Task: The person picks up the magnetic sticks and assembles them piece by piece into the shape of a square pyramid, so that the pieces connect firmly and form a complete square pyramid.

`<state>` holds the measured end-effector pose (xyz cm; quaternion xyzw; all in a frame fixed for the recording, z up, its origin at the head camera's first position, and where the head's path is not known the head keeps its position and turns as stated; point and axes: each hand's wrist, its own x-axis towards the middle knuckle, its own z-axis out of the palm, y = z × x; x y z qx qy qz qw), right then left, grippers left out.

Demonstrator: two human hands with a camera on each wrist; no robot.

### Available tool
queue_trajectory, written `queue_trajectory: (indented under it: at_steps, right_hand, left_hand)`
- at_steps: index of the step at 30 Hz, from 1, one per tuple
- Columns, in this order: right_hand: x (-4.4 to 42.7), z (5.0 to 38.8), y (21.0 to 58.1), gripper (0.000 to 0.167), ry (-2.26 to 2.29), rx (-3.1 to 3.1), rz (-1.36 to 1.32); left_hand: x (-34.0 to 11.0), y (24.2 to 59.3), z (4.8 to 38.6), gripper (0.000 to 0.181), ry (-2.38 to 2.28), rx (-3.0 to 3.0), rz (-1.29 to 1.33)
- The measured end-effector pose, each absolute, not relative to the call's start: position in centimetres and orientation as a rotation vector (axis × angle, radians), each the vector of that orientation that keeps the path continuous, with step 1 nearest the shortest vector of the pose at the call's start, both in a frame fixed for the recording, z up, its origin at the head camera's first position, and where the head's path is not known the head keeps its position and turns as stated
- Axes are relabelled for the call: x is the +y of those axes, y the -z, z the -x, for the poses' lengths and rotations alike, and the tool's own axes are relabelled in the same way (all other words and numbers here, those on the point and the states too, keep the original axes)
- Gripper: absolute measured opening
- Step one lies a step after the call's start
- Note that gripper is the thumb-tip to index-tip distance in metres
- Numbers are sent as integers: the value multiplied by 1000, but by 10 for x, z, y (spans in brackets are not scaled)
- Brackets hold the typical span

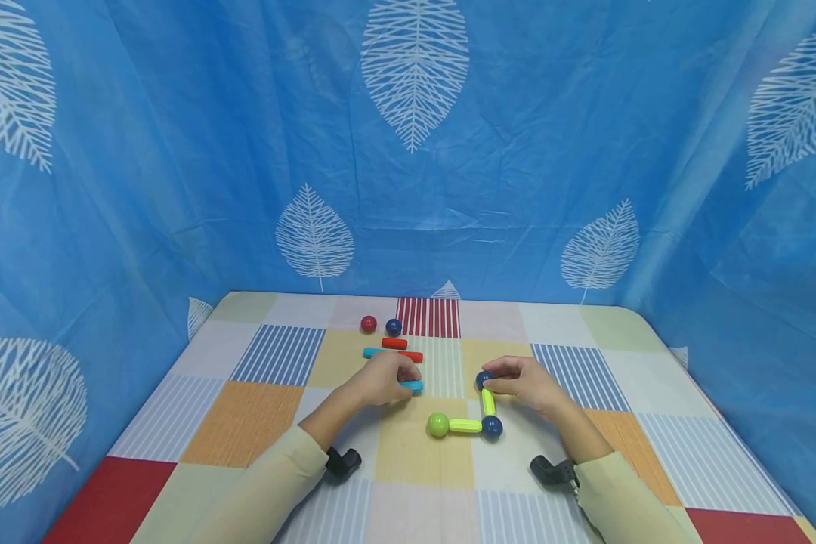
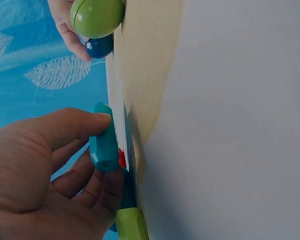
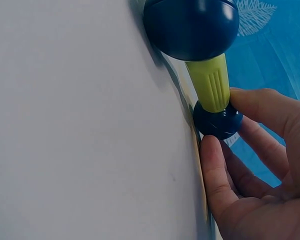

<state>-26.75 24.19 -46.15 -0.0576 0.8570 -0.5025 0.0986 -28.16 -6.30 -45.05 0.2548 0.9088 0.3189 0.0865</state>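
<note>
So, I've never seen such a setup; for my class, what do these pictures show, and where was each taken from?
No robot: a person works bare-handed at a patterned table. The wide picture comes from a head camera; the close ones from the left wrist camera and right wrist camera. The left hand pinches a blue stick. The right hand holds a navy ball, ending a chain: lime stick, second navy ball, another lime stick, green ball. Farther back lie a red ball, a third navy ball, two red sticks and another blue stick.
</note>
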Motion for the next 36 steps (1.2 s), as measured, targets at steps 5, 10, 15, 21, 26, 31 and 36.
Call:
queue_trajectory:
  at_steps: [5, 10, 15, 21, 26, 31, 36]
  right_hand:
    - [241, 266, 459, 35, 1491, 2534, 180]
    - [242, 267, 460, 35, 1488, 2544, 155]
    - [242, 267, 460, 35, 1492, 2539, 146]
    - [242, 268, 461, 35, 1501, 2530, 152]
    - [243, 269, 463, 35, 1501, 2526, 150]
    - [244, 269, 463, 36, 1499, 2531, 174]
    - [244, 268, 461, 37, 1497, 2530, 188]
  left_hand:
    - [-59, 447, 283, 17, -990, 2689, -767]
    - [-52, 443, 285, 20, -1007, 2660, -756]
    - [-45, 441, 288, 21, -1050, 2624, -772]
    - [-35, 441, 294, 22, -1057, 2586, -776]
    - [-28, 446, 298, 21, -1054, 2587, -781]
    - [-19, 447, 301, 20, -1061, 2588, -773]
    - [-9, 446, 302, 19, -1065, 2578, -744]
